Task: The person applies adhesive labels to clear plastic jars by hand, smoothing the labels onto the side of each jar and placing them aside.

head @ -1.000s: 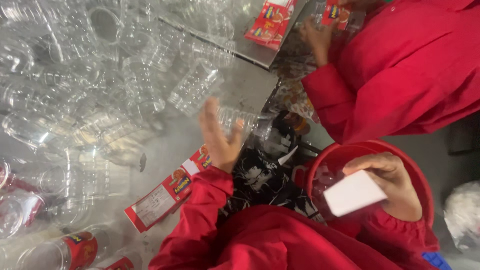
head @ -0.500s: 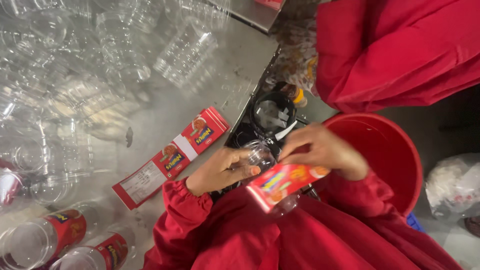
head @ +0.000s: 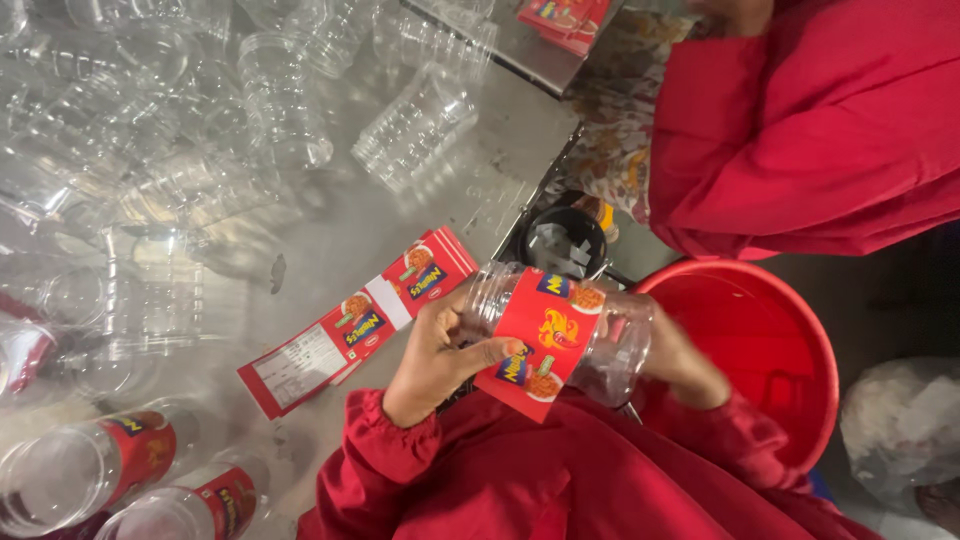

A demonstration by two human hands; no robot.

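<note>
I hold a clear plastic jar [head: 615, 340] on its side in front of my chest. My left hand [head: 440, 350] grips its mouth end, thumb pressing a red printed label [head: 540, 340] onto the jar's side. My right hand [head: 675, 360] supports the jar's other end from behind, mostly hidden by it. The label wraps partway around the jar, with its lower edge sticking out loose. Both my sleeves are red.
A stack of flat red labels [head: 350, 325] lies on the metal table [head: 330, 230]. Many empty clear jars [head: 410, 125] crowd the table's far side; labelled jars [head: 90, 470] lie at the lower left. A red bucket [head: 770, 340] stands at right. A person in red [head: 810, 130] stands opposite.
My left hand came back from the table to the jar. The label, first held loose in my right hand, now sits pressed against the jar, which lies across both hands.
</note>
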